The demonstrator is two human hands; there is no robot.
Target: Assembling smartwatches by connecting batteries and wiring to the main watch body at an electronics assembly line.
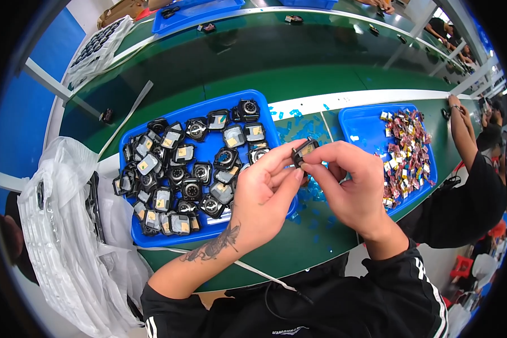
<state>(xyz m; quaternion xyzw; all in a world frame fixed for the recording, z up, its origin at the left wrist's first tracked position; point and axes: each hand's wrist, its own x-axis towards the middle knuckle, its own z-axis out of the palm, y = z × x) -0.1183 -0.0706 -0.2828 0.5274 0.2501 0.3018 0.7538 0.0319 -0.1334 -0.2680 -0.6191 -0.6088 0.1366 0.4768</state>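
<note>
Between my two hands, over the gap between two blue trays, is a small black smartwatch case (pixel 306 150). My left hand (pixel 267 186) has its fingers closed round the case's left side. From the right, the thumb and forefinger of my right hand (pixel 349 183) pinch at the case's near edge; whether they hold a smaller part is hidden. Left of my hands, the larger blue tray (pixel 208 100) bears many black watch cases (pixel 191 190), some with grey-and-tan faces up. The smaller blue tray (pixel 354 115) at the right holds a pile of small red, yellow and silver electronic parts (pixel 405 152).
Blue film scraps (pixel 315 194) lie strewn on the green table (pixel 264 265) between the trays. Bagged stacked trays in white plastic (pixel 56 208) stand at the left. Beyond a white rail runs a green conveyor belt (pixel 253 62) with scattered parts. A co-worker's arm (pixel 461 132) reaches in at right.
</note>
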